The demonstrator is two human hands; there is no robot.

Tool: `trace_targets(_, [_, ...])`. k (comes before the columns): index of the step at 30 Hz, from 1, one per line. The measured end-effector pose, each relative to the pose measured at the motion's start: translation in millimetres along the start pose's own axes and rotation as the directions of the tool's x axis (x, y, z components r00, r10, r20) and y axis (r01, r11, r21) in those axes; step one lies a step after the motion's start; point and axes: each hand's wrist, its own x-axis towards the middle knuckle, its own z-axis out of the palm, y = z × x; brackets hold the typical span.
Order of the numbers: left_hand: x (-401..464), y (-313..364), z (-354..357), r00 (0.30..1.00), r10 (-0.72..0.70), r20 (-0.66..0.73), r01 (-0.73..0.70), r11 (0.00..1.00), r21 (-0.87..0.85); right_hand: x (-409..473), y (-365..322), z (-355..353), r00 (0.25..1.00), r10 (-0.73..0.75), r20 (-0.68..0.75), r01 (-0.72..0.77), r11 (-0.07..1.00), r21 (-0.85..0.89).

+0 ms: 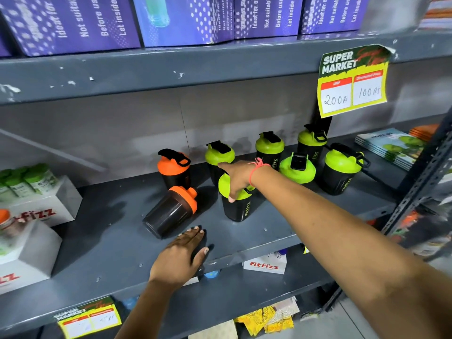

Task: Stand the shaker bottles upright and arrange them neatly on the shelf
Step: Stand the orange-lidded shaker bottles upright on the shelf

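Black shaker bottles stand on the grey shelf (110, 241). One orange-lidded bottle (170, 211) lies tipped on its side, lid toward the back. Behind it a second orange-lidded bottle (174, 170) stands upright. My right hand (236, 177) grips the green lid of an upright bottle (236, 206) from above. Several more green-lidded bottles stand behind and to the right, among them one at the back (269, 149) and one at the far right (341, 170). My left hand (182, 255) lies flat and open on the shelf, just in front of the fallen bottle, not touching it.
White Fitfizz boxes (36, 209) with green-capped bottles sit at the left. A stack of books (391, 148) lies at the right end. Purple boxes (73, 23) fill the shelf above. A yellow price tag (352, 81) hangs from its edge. A metal upright (420, 187) stands on the right.
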Motion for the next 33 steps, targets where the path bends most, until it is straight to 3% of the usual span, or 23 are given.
trace_targets(7, [0,2,-1,1.0,0.005,-0.009,-0.005,1.0,-0.019,-6,-3,4,0.983,0.052,-0.177,-0.059,0.998,-0.034])
trace_targets(12, [-6,5,-5,1.0,-0.013,0.016,0.013,1.0,-0.019,-5,-7,-1,0.981,0.177,-0.073,-0.18,0.983,-0.026])
trace_targets(13, [-8,7,-7,0.999,-0.033,0.01,0.033,0.999,-0.01,-6,-11,-2,0.978,0.179,-0.108,-0.178,0.984,0.017])
trace_targets(15, [-15,6,-11,0.998,-0.067,0.001,0.067,0.997,0.026,-9,-27,-4,0.921,0.127,-0.368,-0.094,0.99,0.107])
trace_targets(16, [-17,7,-12,0.997,-0.077,-0.002,0.077,0.996,0.042,-12,-36,-3,0.848,0.093,-0.522,-0.025,0.99,0.135])
trace_targets(17, [-20,5,-13,0.996,-0.09,0.001,0.09,0.995,0.041,-15,-49,-1,0.785,0.058,-0.617,0.051,0.986,0.158])
trace_targets(18, [-22,4,-14,0.995,-0.097,0.007,0.097,0.995,0.025,-14,-61,4,0.774,0.038,-0.632,0.113,0.974,0.197])
trace_targets(20, [-26,0,-14,0.995,-0.101,0.001,0.101,0.995,0.026,-5,-82,19,0.863,0.033,-0.505,0.17,0.921,0.351])
trace_targets(23, [-33,-9,-16,0.995,-0.097,0.004,0.096,0.994,0.048,15,-102,44,0.956,0.107,-0.274,0.084,0.792,0.605])
trace_targets(28, [-57,-38,-25,0.988,-0.154,0.013,0.153,0.986,0.06,42,-121,67,0.951,0.298,-0.086,-0.054,0.431,0.901])
trace_targets(30, [-67,-49,-33,0.982,-0.187,0.001,0.186,0.979,0.087,49,-126,73,0.943,0.329,-0.043,-0.059,0.295,0.954])
trace_targets(33, [-75,-63,-40,0.97,-0.243,-0.004,0.241,0.963,0.122,56,-131,79,0.916,0.401,-0.017,-0.057,0.173,0.983])
